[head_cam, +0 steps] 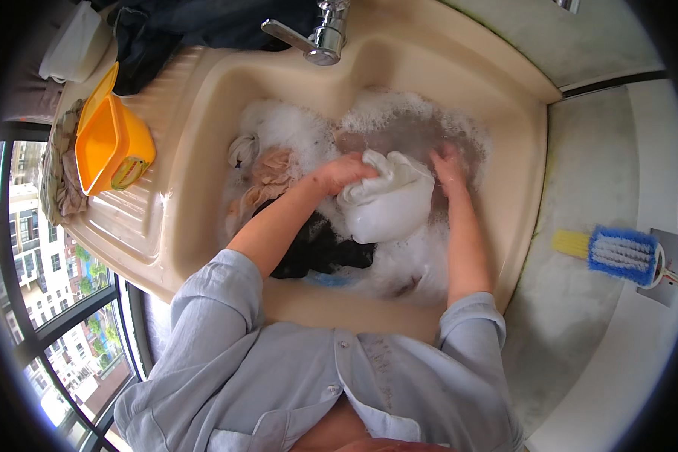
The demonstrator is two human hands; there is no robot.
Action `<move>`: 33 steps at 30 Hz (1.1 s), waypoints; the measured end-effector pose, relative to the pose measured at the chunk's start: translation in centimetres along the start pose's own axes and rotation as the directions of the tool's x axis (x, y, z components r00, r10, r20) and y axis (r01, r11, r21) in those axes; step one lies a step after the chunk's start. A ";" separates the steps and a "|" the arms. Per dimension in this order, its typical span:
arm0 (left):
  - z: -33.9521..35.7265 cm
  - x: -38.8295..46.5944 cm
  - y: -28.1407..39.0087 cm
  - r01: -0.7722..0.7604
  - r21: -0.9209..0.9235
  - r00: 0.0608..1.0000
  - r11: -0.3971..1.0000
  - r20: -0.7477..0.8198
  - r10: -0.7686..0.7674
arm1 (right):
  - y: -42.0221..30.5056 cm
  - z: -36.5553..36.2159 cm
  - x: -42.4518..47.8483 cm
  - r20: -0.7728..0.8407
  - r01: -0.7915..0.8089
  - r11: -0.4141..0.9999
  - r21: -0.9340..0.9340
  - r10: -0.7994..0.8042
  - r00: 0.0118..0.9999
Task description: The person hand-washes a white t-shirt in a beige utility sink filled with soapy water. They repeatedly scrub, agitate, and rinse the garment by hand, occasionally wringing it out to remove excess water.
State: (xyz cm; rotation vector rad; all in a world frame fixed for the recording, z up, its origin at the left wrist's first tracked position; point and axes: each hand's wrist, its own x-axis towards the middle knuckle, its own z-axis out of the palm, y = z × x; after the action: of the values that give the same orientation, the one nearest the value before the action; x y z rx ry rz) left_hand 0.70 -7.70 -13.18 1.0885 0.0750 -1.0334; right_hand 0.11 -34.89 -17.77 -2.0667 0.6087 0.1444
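Observation:
In the soapy water of the beige laundry sink [497, 226], my left hand [347, 172] grips the gathered upper left part of a wet white cloth [392, 198], which bulges out in a smooth, rounded shape. My right hand [449, 164] is just right of the cloth, its fingers partly in the suds; whether it holds anything cannot be seen. Black fabric [322, 248] lies below my left forearm. Peach fabric [274, 169] and a small bunched whitish cloth [243, 150] rest in the foam at the left. A bit of blue fabric [330, 279] shows near the front.
A chrome faucet [323, 42] stands at the back edge. On the ribbed drainboard [141, 198] are an open orange plastic container [130, 141], dark clothing [214, 22], patterned cloth [62, 169] and a white container [79, 48]. A blue-and-white brush [624, 255] hangs at the right wall.

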 end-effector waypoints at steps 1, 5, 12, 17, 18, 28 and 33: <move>0.8 -0.4 0.3 0.026 0.127 0.996 0.992 0.086 -0.037 | 1.1 -1.3 0.4 -0.010 0.052 0.997 -0.057 -0.052 0.999; 4.8 -1.9 0.7 -0.030 0.453 0.945 0.891 0.304 -0.123 | -0.9 -2.7 -1.6 0.040 0.068 0.912 -0.404 -0.056 0.998; 8.8 -1.0 -4.3 -0.295 0.702 0.830 0.649 0.524 -0.189 | -1.3 -2.7 1.1 0.263 -0.056 0.948 0.315 -0.030 0.964; 10.0 -1.4 -4.5 -0.356 0.774 0.822 0.523 0.526 -0.218 | -9.9 -3.2 -2.3 0.360 -0.015 0.879 0.477 -0.180 0.915; 10.2 -1.3 -4.7 -0.376 0.773 0.815 0.510 0.538 -0.215 | -11.0 -3.1 -3.1 0.378 -0.036 0.849 0.527 -0.196 0.905; 10.8 -1.5 -7.6 -0.522 0.654 0.776 0.548 0.630 -0.013 | -12.8 10.5 -7.6 0.567 0.296 0.891 0.344 -0.448 0.691; 9.0 0.5 -3.6 -0.265 0.581 0.833 0.769 0.539 -0.120 | -10.1 3.1 -2.0 0.221 0.302 0.936 0.181 -0.337 0.915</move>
State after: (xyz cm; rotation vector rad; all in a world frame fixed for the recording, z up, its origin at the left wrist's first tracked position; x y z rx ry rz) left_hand -5.34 -15.03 -11.36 1.3369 -0.8564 -1.3057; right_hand 3.58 -27.22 -11.02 -1.9392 0.1171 0.1604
